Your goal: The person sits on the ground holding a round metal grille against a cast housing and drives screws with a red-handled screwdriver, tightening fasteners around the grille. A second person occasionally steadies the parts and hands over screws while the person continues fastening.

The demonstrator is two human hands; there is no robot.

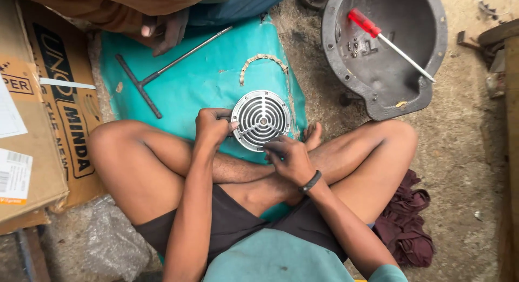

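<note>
our left hand point(213, 126) grips the round grille point(261, 120), right hand point(289, 157) pinches its lower edge; it could slip onto our legs.

T-wrench point(162, 71): upper left, on teal mat point(205, 82)
Gasket strip point(263, 60): upper centre, curved on mat
Screwdriver point(386, 41): red handle, inside grey metal cover point(432, 49), upper right
Cartons point(48, 114): left edge
Maroon cloth point(404, 228): lower right, on dirt
Co-worker's hand point(165, 30): top, near wrench
</note>
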